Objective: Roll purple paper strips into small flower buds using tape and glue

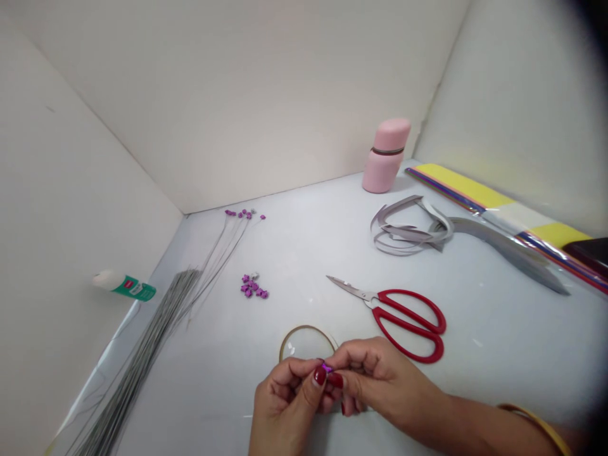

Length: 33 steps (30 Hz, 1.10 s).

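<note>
My left hand [285, 405] and my right hand [380, 380] meet at the near edge of the white table, fingertips pinched together on a tiny purple paper piece [327, 367]. Both hands are closed around it. A thin tape ring [306, 330] lies just behind my fingers. Red-handled scissors [403, 313] rest shut to the right of the ring. A small pile of purple pieces [253, 287] sits further back on the left.
A bundle of grey wires [152, 342] runs along the left edge, several tipped with purple pieces [243, 214]. A green-labelled glue bottle [124, 285] lies against the left wall. A pink container [384, 156], grey paper strips [413, 228] and coloured paper sheets [498, 202] sit at the back right.
</note>
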Each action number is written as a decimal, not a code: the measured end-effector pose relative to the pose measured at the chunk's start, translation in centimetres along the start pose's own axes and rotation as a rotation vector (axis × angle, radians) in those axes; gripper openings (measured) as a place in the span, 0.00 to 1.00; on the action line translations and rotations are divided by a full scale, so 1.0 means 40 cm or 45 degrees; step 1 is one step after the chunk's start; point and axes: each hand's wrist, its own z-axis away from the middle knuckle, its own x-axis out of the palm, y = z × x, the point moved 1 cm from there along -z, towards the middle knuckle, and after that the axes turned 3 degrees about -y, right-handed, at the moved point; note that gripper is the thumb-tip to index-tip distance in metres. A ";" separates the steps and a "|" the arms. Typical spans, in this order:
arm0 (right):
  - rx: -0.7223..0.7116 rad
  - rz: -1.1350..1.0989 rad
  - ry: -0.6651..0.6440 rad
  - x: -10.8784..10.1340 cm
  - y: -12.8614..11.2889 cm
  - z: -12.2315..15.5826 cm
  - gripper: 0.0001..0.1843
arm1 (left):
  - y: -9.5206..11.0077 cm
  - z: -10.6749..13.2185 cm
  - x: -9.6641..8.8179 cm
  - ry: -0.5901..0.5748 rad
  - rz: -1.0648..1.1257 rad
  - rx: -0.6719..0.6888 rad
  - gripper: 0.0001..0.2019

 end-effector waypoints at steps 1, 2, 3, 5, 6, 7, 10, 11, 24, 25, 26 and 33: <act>0.002 -0.005 0.001 0.000 0.000 -0.001 0.12 | 0.001 0.000 0.000 -0.009 -0.005 -0.011 0.11; 0.007 -0.006 0.005 -0.001 0.000 -0.002 0.12 | 0.002 0.001 -0.001 -0.018 -0.008 -0.024 0.12; 0.017 -0.003 0.011 -0.002 0.000 -0.003 0.13 | 0.003 0.001 -0.002 -0.028 -0.005 -0.035 0.13; 0.040 0.000 0.033 -0.006 0.002 -0.006 0.15 | 0.005 0.001 -0.003 -0.044 0.019 -0.028 0.11; 0.047 -0.002 0.045 -0.008 0.003 -0.007 0.15 | 0.005 0.002 -0.004 -0.051 0.036 -0.005 0.10; 0.048 -0.006 0.058 -0.010 0.005 -0.008 0.16 | 0.004 0.002 -0.004 -0.056 0.045 0.024 0.10; 0.048 -0.023 0.078 -0.014 0.010 -0.011 0.17 | 0.000 0.004 -0.008 -0.060 -0.007 0.082 0.11; 0.046 -0.026 0.076 -0.015 0.012 -0.011 0.17 | -0.002 0.005 -0.010 -0.061 -0.049 0.094 0.11; 0.087 -0.017 0.096 -0.012 0.011 -0.009 0.17 | -0.012 0.014 -0.006 0.055 -0.440 0.433 0.08; 0.103 -0.012 0.101 -0.011 0.010 -0.009 0.17 | -0.015 0.013 -0.007 0.057 -0.459 0.456 0.08; 0.109 -0.006 0.100 -0.011 0.008 -0.010 0.17 | -0.018 0.012 -0.008 0.052 -0.454 0.461 0.08; 0.050 0.061 0.034 -0.014 0.011 -0.012 0.18 | -0.018 0.004 -0.019 -0.031 -0.341 0.324 0.09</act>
